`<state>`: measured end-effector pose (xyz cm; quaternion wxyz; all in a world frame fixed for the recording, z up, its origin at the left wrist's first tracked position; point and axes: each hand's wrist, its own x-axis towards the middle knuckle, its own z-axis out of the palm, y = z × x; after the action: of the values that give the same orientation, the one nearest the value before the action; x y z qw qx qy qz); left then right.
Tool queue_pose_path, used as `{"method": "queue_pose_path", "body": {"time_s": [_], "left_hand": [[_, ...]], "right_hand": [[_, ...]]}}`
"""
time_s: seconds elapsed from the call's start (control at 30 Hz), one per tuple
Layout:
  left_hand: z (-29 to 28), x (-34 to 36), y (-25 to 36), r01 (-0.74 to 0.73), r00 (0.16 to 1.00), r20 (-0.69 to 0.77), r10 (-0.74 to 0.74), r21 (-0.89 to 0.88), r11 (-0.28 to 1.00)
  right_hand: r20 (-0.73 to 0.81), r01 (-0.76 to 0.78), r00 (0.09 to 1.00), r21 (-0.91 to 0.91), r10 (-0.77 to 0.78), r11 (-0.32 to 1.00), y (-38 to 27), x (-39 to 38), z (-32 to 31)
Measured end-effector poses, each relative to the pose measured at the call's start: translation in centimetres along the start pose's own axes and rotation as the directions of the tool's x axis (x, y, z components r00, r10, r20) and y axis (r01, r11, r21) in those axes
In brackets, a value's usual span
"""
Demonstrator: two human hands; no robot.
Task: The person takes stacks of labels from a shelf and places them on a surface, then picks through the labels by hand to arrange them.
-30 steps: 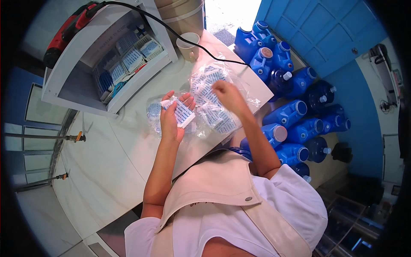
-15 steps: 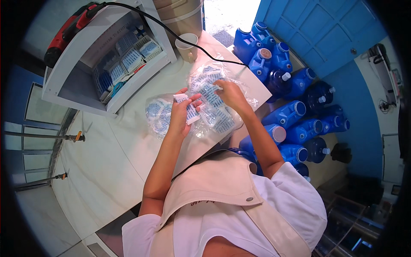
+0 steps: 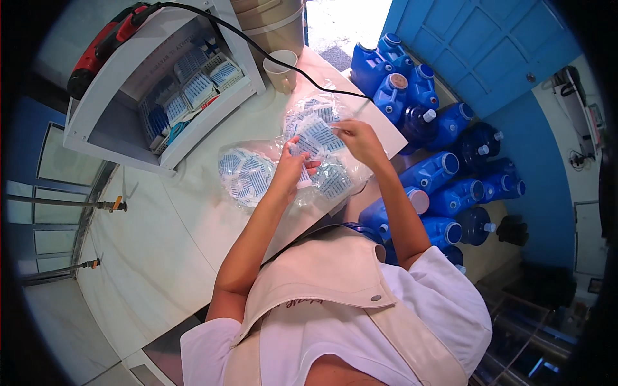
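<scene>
Over the clear plastic bags, a white sheet with rows of blue print [image 3: 318,135] is held up. My right hand [image 3: 362,143] pinches its right edge between thumb and fingertips. At the sheet's left edge, my left hand [image 3: 291,170] has its thumb raised and fingers curled round a small white slip [image 3: 304,178], mostly hidden by the palm. A clear bag of blue-printed white slips [image 3: 244,175] lies left of my left hand. Another clear bag with similar slips [image 3: 335,180] spreads under and beyond both hands.
A white open-fronted shelf box [image 3: 164,164] holds baskets of printed slips; a red-and-black tool [image 3: 106,48] lies on top. A black cable [image 3: 309,78] crosses the counter past a cream mug [image 3: 280,69]. Several blue water jugs [image 3: 428,174] stand right of the counter, near a blue door [image 3: 483,51].
My left hand has moved right and slightly away from me, toward my right hand. The blue-printed sheet is now raised between the hands. My right hand has shifted slightly right.
</scene>
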<state>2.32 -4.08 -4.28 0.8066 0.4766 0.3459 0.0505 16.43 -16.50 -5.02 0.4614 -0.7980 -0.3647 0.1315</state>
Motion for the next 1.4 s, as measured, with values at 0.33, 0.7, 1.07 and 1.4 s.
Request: {"method": "queue_pose_path", "body": {"time_s": [0.33,0.7,1.07,1.4], "left_hand": [[0.3,0.5,4.3,-0.300,0.953,0.058,0.296,0.277,0.913],[-1.6,2.0,2.9,-0.251,0.957,-0.146,0.252,0.027,0.968],[-3.4,0.7,4.8,-0.239,0.959,-0.171,0.224,-0.072,0.968],[-2.6,-0.1,5.2,-0.246,0.966,0.046,0.252,-0.108,0.963]], "right_hand": [[0.199,-0.274,0.960,0.527,0.197,0.805,-0.2,1.2,0.4],[0.017,-0.171,0.977,0.660,0.213,0.731,-0.4,0.8,2.3],[-0.253,0.174,0.951,-0.043,-0.179,0.984,-1.8,0.2,3.2],[0.024,-0.081,0.995,0.736,0.094,0.672,-4.1,1.2,3.3]]}}
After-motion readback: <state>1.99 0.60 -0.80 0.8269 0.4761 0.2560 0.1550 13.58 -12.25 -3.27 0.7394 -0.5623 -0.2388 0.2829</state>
